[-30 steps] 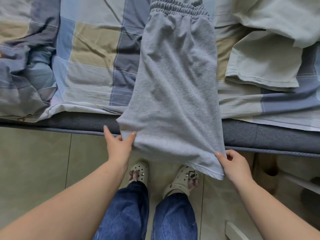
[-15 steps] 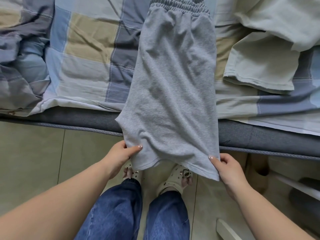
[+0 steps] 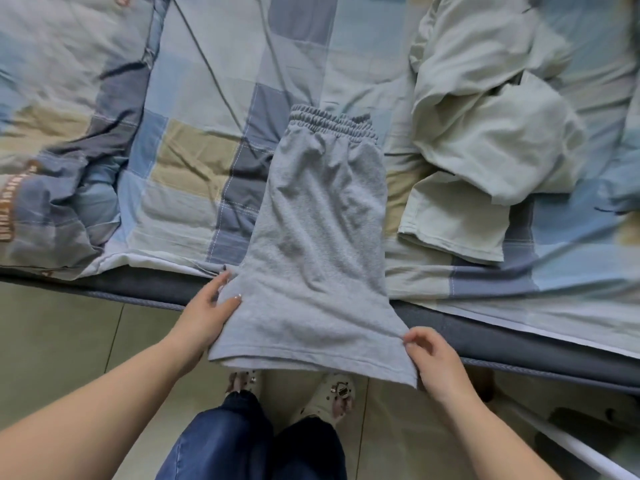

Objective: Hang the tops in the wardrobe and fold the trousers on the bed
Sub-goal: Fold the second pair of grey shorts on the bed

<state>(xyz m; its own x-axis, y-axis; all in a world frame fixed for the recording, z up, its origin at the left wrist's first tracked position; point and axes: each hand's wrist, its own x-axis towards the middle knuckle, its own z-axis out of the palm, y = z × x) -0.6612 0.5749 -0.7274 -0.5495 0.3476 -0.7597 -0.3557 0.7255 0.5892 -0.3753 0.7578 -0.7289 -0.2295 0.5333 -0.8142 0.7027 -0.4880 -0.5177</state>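
Note:
Grey trousers (image 3: 318, 237) lie folded lengthwise on the bed (image 3: 194, 161), elastic waistband at the far end and hem hanging over the bed's near edge. My left hand (image 3: 207, 313) holds the left side of the hem, thumb on top of the cloth and fingers beneath. My right hand (image 3: 433, 362) pinches the right hem corner between thumb and fingers. The wardrobe is out of view.
A pale green garment (image 3: 485, 161) lies crumpled on the bed to the right of the trousers. A rumpled blue checked quilt (image 3: 62, 188) is bunched at the left. The dark mattress edge (image 3: 519, 344) runs across the frame, tiled floor (image 3: 62, 344) below it. My feet stand under the hem.
The view has lifted, showing more of the bed. Both hands have carried the hem up and forward toward the bed edge, and my left hand now grips higher along the left side.

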